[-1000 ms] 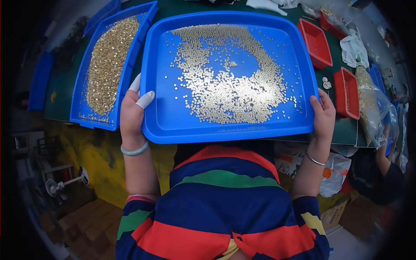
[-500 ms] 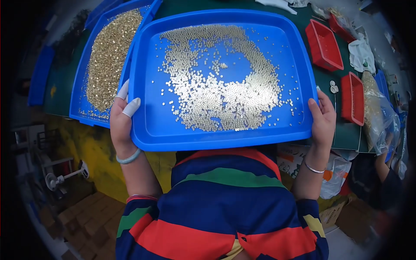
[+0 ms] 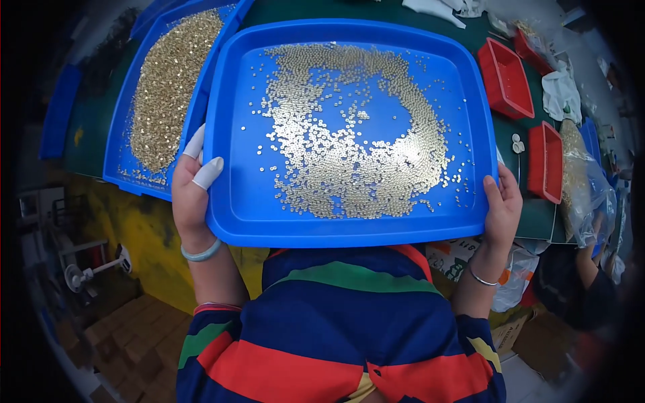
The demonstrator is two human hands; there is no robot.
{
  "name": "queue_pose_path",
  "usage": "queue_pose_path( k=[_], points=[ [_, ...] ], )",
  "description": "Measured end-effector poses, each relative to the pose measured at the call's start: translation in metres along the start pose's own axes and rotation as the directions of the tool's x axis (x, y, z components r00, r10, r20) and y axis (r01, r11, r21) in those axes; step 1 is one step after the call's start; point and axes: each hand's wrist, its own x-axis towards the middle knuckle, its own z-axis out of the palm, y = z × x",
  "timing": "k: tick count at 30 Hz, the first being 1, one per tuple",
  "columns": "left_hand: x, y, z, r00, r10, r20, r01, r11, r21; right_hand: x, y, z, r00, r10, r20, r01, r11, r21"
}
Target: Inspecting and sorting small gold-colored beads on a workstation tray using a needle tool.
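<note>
A blue plastic tray (image 3: pixel 349 236) is held up in front of me by its two short sides. My left hand (image 3: pixel 191 198) is closed on the left rim, with white finger covers on the thumb and a finger. My right hand (image 3: pixel 502 208) grips the right rim, thumb on top and the other fingers partly hidden beneath. Many small round gold-coloured metal pieces (image 3: pixel 356 178) lie spread over the tray floor in a rough ring, with scattered ones toward the sides.
Left of the tray, another blue tray (image 3: pixel 115 164) holds a thick heap of gold pieces (image 3: pixel 171 87). Red bins (image 3: pixel 507 77) stand at right on the green table (image 3: pixel 531 164), near a clear plastic bag (image 3: pixel 591 185). Another person's arm (image 3: pixel 590 265) shows at far right.
The held tray has shifted slightly right and nearer to me. Gold pieces have slid a little to the right and nearer inside it. Both hands keep their grip.
</note>
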Motion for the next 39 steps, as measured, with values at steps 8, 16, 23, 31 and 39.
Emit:
queue_pose_path(
  k=[8, 16, 23, 31, 39],
  points=[
    [-0.021, -0.012, 0.024, 0.999, 0.023, -0.044, -0.023, 1.000, 0.011, -0.004, 0.003, -0.021, 1.000, 0.025, 0.005, -0.025, 1.000, 0.003],
    [-0.037, 0.009, 0.008, 0.999, 0.017, 0.034, -0.016, 0.999, -0.033, -0.028, -0.001, -0.015, 0.999, 0.050, 0.017, -0.052, 0.993, 0.104],
    [-0.007, 0.007, 0.012, 1.000, -0.006, -0.006, 0.006, 1.000, 0.024, 0.006, -0.009, -0.007, 0.998, 0.043, 0.046, -0.047, 0.996, 0.079],
    [0.026, 0.013, 0.042, 0.999, 0.008, -0.041, -0.005, 0.997, 0.081, 0.057, -0.022, -0.018, 0.997, 0.053, 0.057, -0.056, 0.998, 0.042],
    [0.010, 0.005, 0.069, 0.999, 0.012, -0.044, -0.006, 0.990, 0.138, 0.052, -0.021, -0.053, 0.996, 0.083, 0.028, -0.083, 0.996, -0.018]
  ],
)
